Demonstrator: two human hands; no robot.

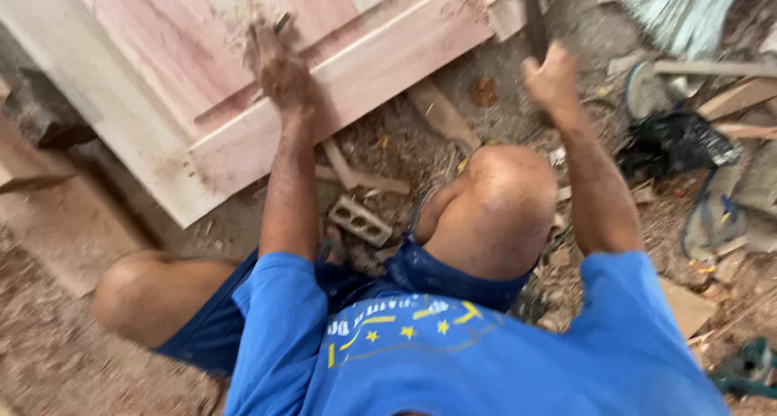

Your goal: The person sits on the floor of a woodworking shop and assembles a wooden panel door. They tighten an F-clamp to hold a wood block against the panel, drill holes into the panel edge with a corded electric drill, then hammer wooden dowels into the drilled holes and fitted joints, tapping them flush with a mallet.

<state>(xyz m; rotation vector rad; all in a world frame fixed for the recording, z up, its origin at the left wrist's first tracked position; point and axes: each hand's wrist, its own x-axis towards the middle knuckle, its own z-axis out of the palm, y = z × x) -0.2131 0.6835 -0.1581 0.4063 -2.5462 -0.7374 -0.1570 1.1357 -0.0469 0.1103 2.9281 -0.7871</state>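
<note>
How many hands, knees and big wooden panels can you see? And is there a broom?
Hands: 2, the left hand on the panel, the right hand gripping a dark handle
Knees: 2, left knee, right knee
Wooden panel: 1
Broom: 1
Total: 6

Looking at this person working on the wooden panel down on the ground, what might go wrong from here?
1. The left hand presses a small tool against the wooden panel while the right hand grips a dark handle; a missed blow could hit the fingers.
2. The bare knee is close above wood scraps and shavings, so splinters or cuts seem possible.
3. The picture is blurred, so what the tool is I cannot tell.
</note>
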